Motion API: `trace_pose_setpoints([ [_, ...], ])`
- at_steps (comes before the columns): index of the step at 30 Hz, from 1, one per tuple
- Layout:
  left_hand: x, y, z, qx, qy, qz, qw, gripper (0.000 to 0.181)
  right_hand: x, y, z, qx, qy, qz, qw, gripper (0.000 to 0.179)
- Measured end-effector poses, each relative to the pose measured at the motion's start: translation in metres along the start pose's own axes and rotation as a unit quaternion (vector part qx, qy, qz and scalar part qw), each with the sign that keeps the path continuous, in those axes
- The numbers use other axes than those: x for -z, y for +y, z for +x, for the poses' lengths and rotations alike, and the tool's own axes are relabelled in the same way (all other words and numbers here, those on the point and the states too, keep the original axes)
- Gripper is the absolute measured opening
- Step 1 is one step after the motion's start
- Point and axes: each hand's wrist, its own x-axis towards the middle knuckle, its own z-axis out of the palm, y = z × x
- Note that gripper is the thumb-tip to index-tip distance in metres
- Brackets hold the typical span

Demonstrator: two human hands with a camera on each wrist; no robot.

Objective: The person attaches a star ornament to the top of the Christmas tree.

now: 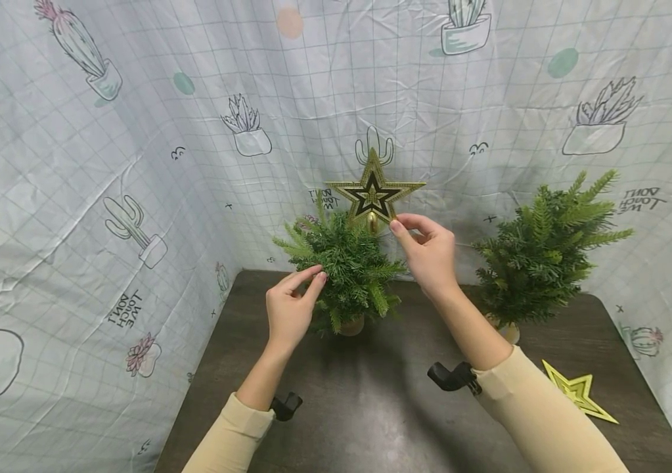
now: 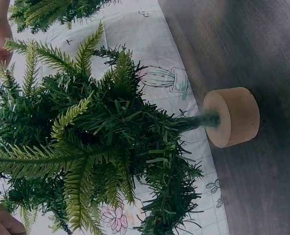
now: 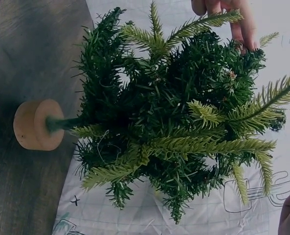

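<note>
A gold star tree topper [image 1: 378, 197] stands above the small artificial Christmas tree [image 1: 350, 269], with a shiny gold piece below its middle. My right hand [image 1: 433, 253] pinches the star's lower right point between thumb and fingers. At the tree's left front, the thumb and forefinger of my left hand [image 1: 290, 307] pinch a green sprig. The right wrist view also has those left fingers [image 3: 237, 22] on the foliage. The tree stands upright on a round wooden base [image 2: 237, 117]. Whether the star's lower end sits on the treetop is hidden by needles.
To the right stands a second small tree [image 1: 542, 249], leaning right. A flat yellow-gold star [image 1: 578, 393] lies on the dark table [image 1: 359, 407] beside my right sleeve. Behind and at both sides hangs a cactus-print cloth [image 1: 312, 85].
</note>
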Motion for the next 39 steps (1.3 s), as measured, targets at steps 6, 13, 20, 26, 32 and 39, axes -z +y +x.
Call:
trace_pose_setpoints([
  [6, 0.0, 0.0, 0.0, -0.002, 0.0, 0.0, 1.0, 0.018, -0.004, -0.001, 0.005, -0.009, -0.002, 0.008, 0.9999, 0.028],
  [13, -0.001, -0.001, 0.0, -0.008, 0.001, 0.0, 1.0, 0.018, -0.01, -0.004, 0.01, -0.015, -0.003, 0.002, 0.9999, 0.029],
  [20, -0.001, -0.003, 0.0, -0.002, -0.003, -0.001, 1.0, 0.018, -0.016, -0.006, 0.015, -0.025, -0.006, 0.015, 0.9996, 0.027],
  [26, -0.001, -0.004, 0.0, -0.004, -0.004, -0.002, 1.0, 0.018, -0.022, -0.007, 0.018, -0.034, -0.01, 0.024, 0.9991, 0.029],
  [32, 0.0, -0.004, 0.0, -0.008, -0.006, -0.004, 0.9999, 0.018, -0.025, -0.006, 0.021, -0.044, -0.008, 0.029, 0.9986, 0.027],
  [39, -0.001, -0.005, 0.0, -0.006, -0.005, -0.002, 1.0, 0.018, -0.027, -0.003, 0.026, -0.048, -0.014, 0.048, 0.9976, 0.031],
])
